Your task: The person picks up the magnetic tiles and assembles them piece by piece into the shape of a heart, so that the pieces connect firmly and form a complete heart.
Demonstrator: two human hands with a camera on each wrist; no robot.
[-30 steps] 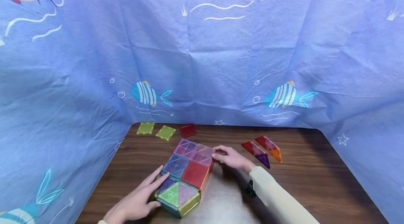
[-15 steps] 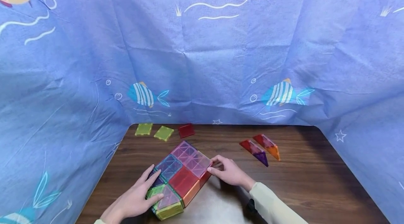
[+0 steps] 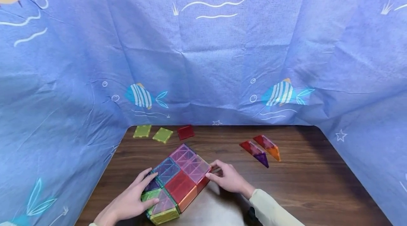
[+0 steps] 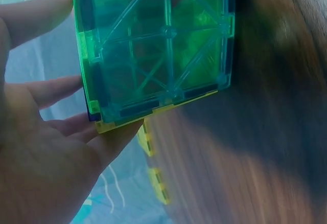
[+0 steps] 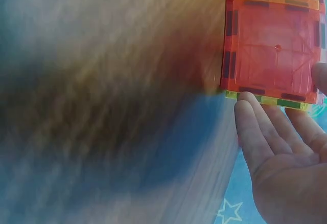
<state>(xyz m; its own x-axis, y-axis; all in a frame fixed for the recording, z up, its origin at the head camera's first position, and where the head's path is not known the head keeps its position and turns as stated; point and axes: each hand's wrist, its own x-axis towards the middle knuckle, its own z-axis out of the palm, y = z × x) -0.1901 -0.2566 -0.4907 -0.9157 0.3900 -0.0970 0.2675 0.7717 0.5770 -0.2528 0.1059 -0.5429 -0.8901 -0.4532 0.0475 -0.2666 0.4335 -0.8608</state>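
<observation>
A low block of translucent magnetic tiles point(image 3: 180, 185) lies on the table, its top pink, blue, red, purple and green. My left hand point(image 3: 128, 197) rests on its near left part, fingers spread over the edge and thumb on the top tiles. In the left wrist view, teal tile wall point(image 4: 168, 40) stands beside the left hand's fingers. At the block's far right corner, my right hand point(image 3: 230, 177) grips with bent fingers and thumb. The right wrist view shows a red side tile point(image 5: 276, 50) with right-hand fingers along its end.
Two yellow-green square tiles point(image 3: 142, 131) and a dark red square tile point(image 3: 186, 132) lie along the table's back left. Two joined triangle strips, one red, pink and purple point(image 3: 254, 152), one red, pink and orange point(image 3: 268, 147), lie at right. A blue fish-print cloth point(image 3: 203, 52) surrounds the table.
The tile block has turned clockwise, its near end swinging left. My right hand has come nearer with the corner, and my left thumb has moved from the block's near side onto its top.
</observation>
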